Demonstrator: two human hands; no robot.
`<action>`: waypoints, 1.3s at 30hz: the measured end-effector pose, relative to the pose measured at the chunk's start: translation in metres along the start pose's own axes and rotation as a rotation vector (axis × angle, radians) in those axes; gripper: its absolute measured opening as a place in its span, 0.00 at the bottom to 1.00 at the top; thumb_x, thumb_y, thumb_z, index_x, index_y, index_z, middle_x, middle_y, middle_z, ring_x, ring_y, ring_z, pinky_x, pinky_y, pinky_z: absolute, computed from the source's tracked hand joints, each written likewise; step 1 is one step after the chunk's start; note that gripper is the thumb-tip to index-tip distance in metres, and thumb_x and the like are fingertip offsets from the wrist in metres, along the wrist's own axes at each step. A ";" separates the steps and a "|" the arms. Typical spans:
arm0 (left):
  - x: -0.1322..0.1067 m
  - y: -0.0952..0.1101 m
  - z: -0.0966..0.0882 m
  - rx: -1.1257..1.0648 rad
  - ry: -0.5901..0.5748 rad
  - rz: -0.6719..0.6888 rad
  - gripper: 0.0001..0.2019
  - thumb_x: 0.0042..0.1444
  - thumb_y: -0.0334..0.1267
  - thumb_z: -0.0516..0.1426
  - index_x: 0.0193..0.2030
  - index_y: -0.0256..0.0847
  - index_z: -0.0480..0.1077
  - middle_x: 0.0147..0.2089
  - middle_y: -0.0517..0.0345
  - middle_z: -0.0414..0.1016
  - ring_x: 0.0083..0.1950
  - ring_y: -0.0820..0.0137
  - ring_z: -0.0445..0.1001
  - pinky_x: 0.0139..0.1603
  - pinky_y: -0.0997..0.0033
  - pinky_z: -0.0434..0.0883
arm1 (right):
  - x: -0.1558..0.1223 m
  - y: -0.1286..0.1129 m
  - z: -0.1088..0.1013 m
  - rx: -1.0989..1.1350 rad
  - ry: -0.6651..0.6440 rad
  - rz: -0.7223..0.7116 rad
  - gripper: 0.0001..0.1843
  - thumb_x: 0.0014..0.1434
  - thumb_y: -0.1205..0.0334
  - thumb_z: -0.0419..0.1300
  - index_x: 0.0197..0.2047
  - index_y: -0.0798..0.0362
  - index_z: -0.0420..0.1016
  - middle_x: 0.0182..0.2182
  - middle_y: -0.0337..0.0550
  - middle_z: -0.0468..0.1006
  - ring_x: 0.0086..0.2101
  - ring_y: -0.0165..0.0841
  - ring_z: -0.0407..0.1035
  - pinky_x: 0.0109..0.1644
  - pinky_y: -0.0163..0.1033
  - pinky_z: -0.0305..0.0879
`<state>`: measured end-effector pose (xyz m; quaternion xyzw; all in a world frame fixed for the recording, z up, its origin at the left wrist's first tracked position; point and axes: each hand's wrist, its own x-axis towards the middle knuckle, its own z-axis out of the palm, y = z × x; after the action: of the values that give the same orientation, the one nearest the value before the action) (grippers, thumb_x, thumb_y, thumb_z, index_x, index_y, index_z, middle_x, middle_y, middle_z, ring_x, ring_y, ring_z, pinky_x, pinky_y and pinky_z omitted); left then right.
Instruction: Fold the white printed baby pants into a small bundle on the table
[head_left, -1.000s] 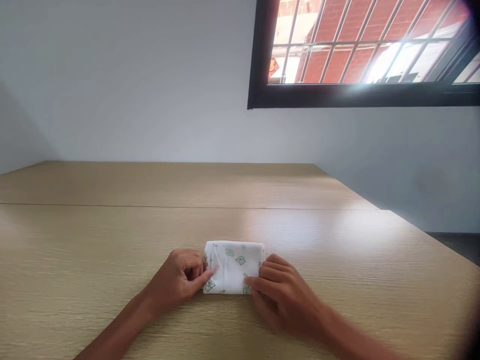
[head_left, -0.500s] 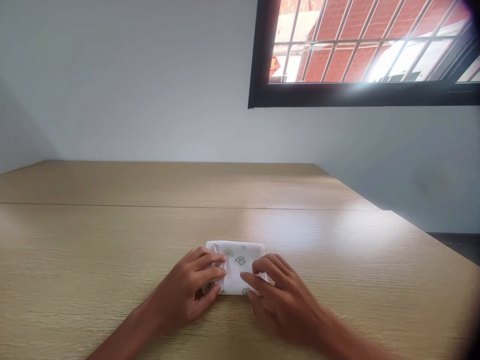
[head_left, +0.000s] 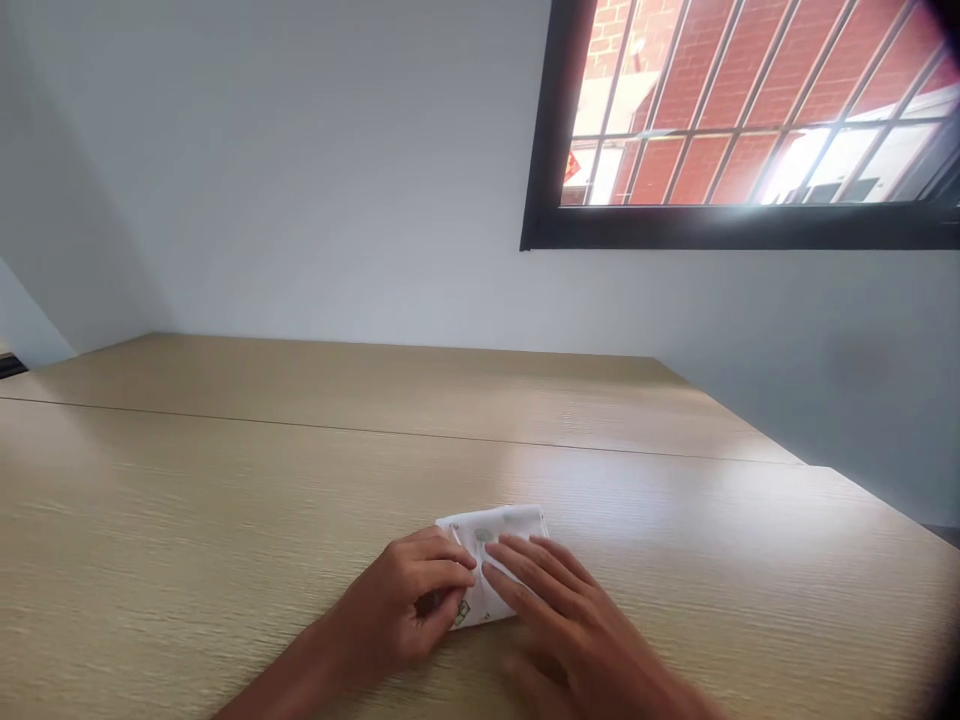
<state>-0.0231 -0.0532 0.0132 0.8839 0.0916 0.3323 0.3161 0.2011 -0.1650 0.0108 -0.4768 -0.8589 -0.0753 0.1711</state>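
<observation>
A small folded white cloth with little green printed figures lies on the wooden table, near its front edge. My left hand rests on the cloth's left part with its fingers curled over the edge. My right hand lies flat on the cloth's right part, fingers stretched out and pressing down. Both hands cover most of the cloth; only its far strip and a near corner show.
The table is made of two boards with a seam running across. A grey wall stands behind it. A black-framed barred window sits at the upper right. The table's right edge drops off to a dark floor.
Both hands slid inward over the cloth until their fingertips nearly meet, hiding more of it. The camera shifted, so the cloth now appears lower and further right.
</observation>
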 end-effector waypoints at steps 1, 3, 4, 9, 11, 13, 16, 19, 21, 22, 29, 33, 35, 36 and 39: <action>0.000 0.001 -0.001 0.005 0.021 0.026 0.12 0.61 0.22 0.55 0.45 0.40 0.75 0.46 0.55 0.77 0.46 0.68 0.73 0.51 0.69 0.72 | 0.000 0.000 -0.001 0.004 -0.062 0.017 0.37 0.64 0.61 0.58 0.73 0.51 0.50 0.69 0.42 0.58 0.66 0.44 0.56 0.66 0.57 0.63; 0.000 0.003 -0.001 0.060 0.046 0.056 0.12 0.61 0.22 0.55 0.46 0.40 0.74 0.47 0.54 0.76 0.48 0.67 0.71 0.51 0.68 0.71 | 0.000 -0.001 -0.003 0.024 -0.155 0.042 0.35 0.66 0.58 0.56 0.73 0.49 0.51 0.69 0.39 0.57 0.66 0.44 0.56 0.66 0.58 0.63; 0.001 0.004 -0.001 0.097 0.036 0.053 0.12 0.61 0.22 0.55 0.45 0.40 0.74 0.48 0.54 0.75 0.49 0.66 0.70 0.53 0.67 0.69 | 0.001 -0.001 -0.004 0.033 -0.182 0.048 0.34 0.66 0.59 0.56 0.73 0.49 0.51 0.69 0.39 0.56 0.66 0.44 0.55 0.67 0.59 0.62; 0.005 0.003 -0.002 0.090 -0.102 -0.062 0.10 0.61 0.22 0.56 0.39 0.41 0.73 0.42 0.60 0.76 0.47 0.66 0.67 0.54 0.64 0.67 | 0.004 -0.001 -0.006 0.071 -0.188 0.045 0.35 0.64 0.62 0.57 0.72 0.49 0.54 0.69 0.39 0.57 0.66 0.45 0.56 0.66 0.61 0.62; 0.005 0.003 -0.004 0.065 -0.123 -0.097 0.08 0.61 0.24 0.57 0.38 0.41 0.72 0.40 0.60 0.75 0.46 0.66 0.67 0.50 0.65 0.68 | 0.004 -0.001 -0.006 0.079 -0.162 0.047 0.34 0.64 0.63 0.57 0.71 0.49 0.55 0.68 0.40 0.59 0.66 0.45 0.57 0.66 0.61 0.62; 0.005 0.003 -0.005 0.065 -0.127 -0.120 0.08 0.61 0.24 0.57 0.38 0.42 0.73 0.39 0.59 0.74 0.45 0.66 0.67 0.49 0.65 0.67 | 0.004 -0.002 -0.005 0.091 -0.134 0.046 0.32 0.64 0.63 0.57 0.70 0.50 0.58 0.67 0.42 0.63 0.65 0.44 0.59 0.66 0.60 0.62; 0.005 0.005 -0.005 0.059 -0.117 -0.164 0.08 0.60 0.25 0.57 0.36 0.42 0.73 0.37 0.59 0.70 0.45 0.65 0.66 0.46 0.66 0.67 | 0.005 -0.004 -0.007 0.145 -0.066 0.028 0.29 0.62 0.66 0.58 0.66 0.51 0.64 0.62 0.43 0.70 0.60 0.43 0.66 0.67 0.58 0.62; 0.003 0.005 -0.003 0.060 -0.099 -0.162 0.07 0.60 0.26 0.57 0.35 0.42 0.71 0.34 0.59 0.66 0.43 0.66 0.66 0.44 0.68 0.66 | 0.008 -0.007 -0.008 0.204 0.030 -0.008 0.21 0.63 0.67 0.57 0.59 0.52 0.70 0.55 0.43 0.77 0.54 0.39 0.72 0.65 0.51 0.63; 0.002 0.003 -0.003 0.099 -0.042 -0.124 0.07 0.62 0.27 0.55 0.40 0.43 0.72 0.36 0.59 0.67 0.44 0.65 0.65 0.45 0.66 0.66 | 0.010 -0.008 -0.009 0.221 0.079 -0.031 0.17 0.64 0.68 0.55 0.55 0.52 0.72 0.51 0.44 0.79 0.50 0.38 0.74 0.63 0.48 0.64; 0.001 0.002 -0.004 0.133 -0.003 -0.113 0.10 0.62 0.27 0.54 0.45 0.44 0.71 0.40 0.57 0.67 0.46 0.64 0.65 0.47 0.65 0.66 | 0.011 -0.009 -0.008 0.225 0.098 -0.040 0.16 0.64 0.69 0.54 0.54 0.53 0.73 0.49 0.44 0.80 0.48 0.38 0.74 0.62 0.48 0.64; -0.001 -0.005 -0.012 0.152 -0.069 -0.337 0.27 0.63 0.33 0.55 0.67 0.55 0.55 0.62 0.58 0.62 0.63 0.60 0.60 0.67 0.54 0.57 | 0.010 -0.010 -0.003 0.260 0.160 -0.092 0.13 0.63 0.73 0.53 0.49 0.54 0.73 0.43 0.46 0.80 0.43 0.36 0.73 0.55 0.46 0.67; -0.001 -0.004 -0.015 -0.004 -0.138 -0.367 0.24 0.60 0.33 0.58 0.62 0.55 0.62 0.58 0.60 0.67 0.57 0.63 0.67 0.60 0.63 0.66 | 0.009 -0.010 -0.004 0.243 0.132 -0.103 0.11 0.63 0.74 0.53 0.44 0.54 0.74 0.37 0.44 0.78 0.37 0.35 0.72 0.47 0.44 0.69; -0.001 -0.003 -0.015 -0.059 -0.146 -0.344 0.24 0.56 0.31 0.60 0.58 0.53 0.65 0.54 0.60 0.69 0.53 0.63 0.69 0.57 0.65 0.67 | 0.007 -0.009 -0.005 0.227 0.170 -0.116 0.11 0.63 0.75 0.53 0.43 0.55 0.74 0.36 0.44 0.77 0.36 0.34 0.70 0.44 0.43 0.69; -0.001 -0.003 -0.014 -0.092 -0.153 -0.338 0.24 0.55 0.30 0.60 0.57 0.52 0.66 0.53 0.60 0.69 0.52 0.64 0.69 0.55 0.66 0.68 | 0.006 -0.009 -0.006 0.219 0.205 -0.119 0.11 0.63 0.75 0.53 0.44 0.55 0.73 0.38 0.45 0.77 0.37 0.35 0.70 0.45 0.44 0.69; -0.002 0.000 -0.013 -0.163 -0.185 -0.337 0.23 0.54 0.29 0.60 0.56 0.51 0.66 0.52 0.60 0.68 0.51 0.64 0.69 0.54 0.66 0.68 | 0.002 -0.005 -0.007 0.178 0.320 -0.076 0.16 0.63 0.74 0.54 0.53 0.56 0.71 0.49 0.53 0.74 0.47 0.40 0.69 0.52 0.49 0.69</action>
<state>-0.0332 -0.0475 0.0193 0.8543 0.1813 0.1985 0.4449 0.1972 -0.1682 0.0183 -0.4089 -0.8414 -0.0802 0.3442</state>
